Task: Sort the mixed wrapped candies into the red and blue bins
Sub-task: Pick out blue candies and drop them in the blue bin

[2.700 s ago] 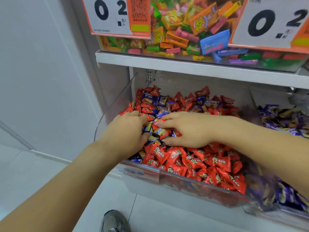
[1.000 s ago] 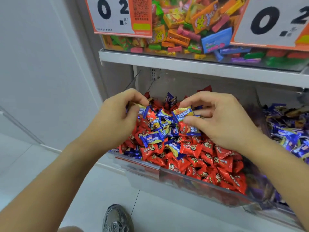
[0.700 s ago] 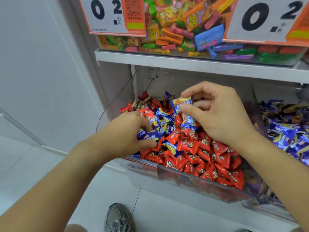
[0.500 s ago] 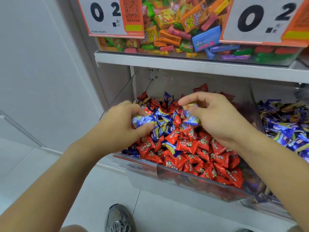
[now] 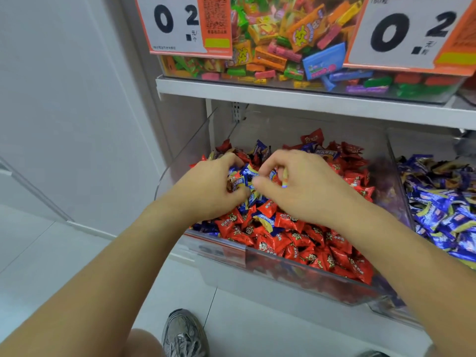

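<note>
A clear bin (image 5: 304,275) on the lower shelf holds mostly red wrapped candies (image 5: 316,251) with blue wrapped candies (image 5: 247,176) mixed in at its middle. Both my hands are inside it, close together. My left hand (image 5: 208,191) grips a bunch of blue candies between curled fingers and thumb. My right hand (image 5: 301,186) pinches blue candies under its curled fingers, with one wrapper edge showing at the thumb. To the right, a second clear bin (image 5: 401,191) is full of blue candies (image 5: 443,207).
The upper shelf (image 5: 309,101) carries a bin of multicoloured candy boxes (image 5: 283,47) behind two price cards (image 5: 180,24). A white wall panel (image 5: 77,112) stands to the left. My grey shoe (image 5: 184,333) is on the white floor below.
Both hands have dropped lower into the red bin and drawn closer together. Each still holds blue candies gathered from the pile.
</note>
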The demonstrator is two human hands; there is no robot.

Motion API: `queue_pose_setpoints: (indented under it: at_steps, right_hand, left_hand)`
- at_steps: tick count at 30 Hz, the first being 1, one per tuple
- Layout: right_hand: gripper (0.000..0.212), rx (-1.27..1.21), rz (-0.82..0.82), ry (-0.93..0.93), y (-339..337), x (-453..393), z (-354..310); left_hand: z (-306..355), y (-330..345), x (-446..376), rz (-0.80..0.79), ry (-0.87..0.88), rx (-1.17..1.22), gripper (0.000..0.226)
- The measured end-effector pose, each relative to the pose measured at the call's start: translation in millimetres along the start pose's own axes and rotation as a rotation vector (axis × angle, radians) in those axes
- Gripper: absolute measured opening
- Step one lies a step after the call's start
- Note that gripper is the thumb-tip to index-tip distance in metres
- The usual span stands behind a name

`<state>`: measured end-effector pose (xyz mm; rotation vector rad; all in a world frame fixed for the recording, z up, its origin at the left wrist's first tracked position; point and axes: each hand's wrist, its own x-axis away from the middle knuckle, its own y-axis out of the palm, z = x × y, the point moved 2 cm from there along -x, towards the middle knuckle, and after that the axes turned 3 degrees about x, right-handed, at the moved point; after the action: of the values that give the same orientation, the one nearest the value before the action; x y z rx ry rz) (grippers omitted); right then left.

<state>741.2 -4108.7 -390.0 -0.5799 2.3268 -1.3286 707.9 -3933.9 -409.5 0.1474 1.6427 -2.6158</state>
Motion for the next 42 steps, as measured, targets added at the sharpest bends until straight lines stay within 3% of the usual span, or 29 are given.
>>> queue_pose_setpoints:
  at_steps: [3, 5, 10, 13, 16, 23, 25, 30, 33, 35, 37, 40, 42]
  right_hand:
    - [0.048, 0.213, -0.191, -0.071, 18, -4, 5]
    - [0.049, 0.225, -0.227, -0.091, 25, -6, 6]
    - [0.023, 0.134, -0.145, -0.107, 27, -7, 6]
    - [0.032, 0.076, 0.018, -0.080, 22, -7, 6]
    - [0.041, -0.095, 0.111, 0.020, 12, -7, 3]
    - [0.017, -0.955, -0.059, 0.306, 13, 2, -18]
    - [0.021, -1.025, -0.063, 0.295, 9, 10, -24]
    - [0.029, -0.866, 0.135, 0.277, -20, 36, -5]
    - [0.032, -0.727, 0.207, 0.327, -48, 68, 26]
    - [0.021, -0.683, 0.269, 0.384, -69, 96, 51]
    - [0.020, -0.484, 0.377, 0.433, -90, 123, 81]
    - [0.026, -0.161, 0.546, 0.493, -114, 153, 121]
    - [0.035, -0.028, 0.534, 0.528, -123, 165, 141]
  left_hand:
    - [-4, 5, -7, -0.060, 0.019, -0.044, 0.026]
    - [-8, 4, -10, -0.006, -0.007, -0.017, 0.016]
    - [-8, -9, -4, 0.235, -0.015, 0.086, 0.018]
    - [-7, -14, 3, 0.257, -0.012, 0.137, 0.025]
    - [-5, -16, 10, 0.272, -0.052, 0.181, 0.024]
    - [28, -8, 16, 0.438, -0.096, 0.415, 0.020]
    - [46, -1, 20, 0.411, -0.056, 0.467, 0.018]
    - [75, -2, 28, 0.461, -0.064, 0.711, 0.029]
    - [104, 6, 29, 0.399, -0.037, 0.764, 0.034]
    - [136, 14, 28, 0.298, 0.077, 0.727, 0.038]
    - [174, 25, 24, 0.187, 0.220, 0.628, 0.038]
    - [225, 49, 14, 0.035, 0.382, 0.382, 0.026]
    - [246, 68, 4, -0.079, 0.458, 0.272, 0.026]
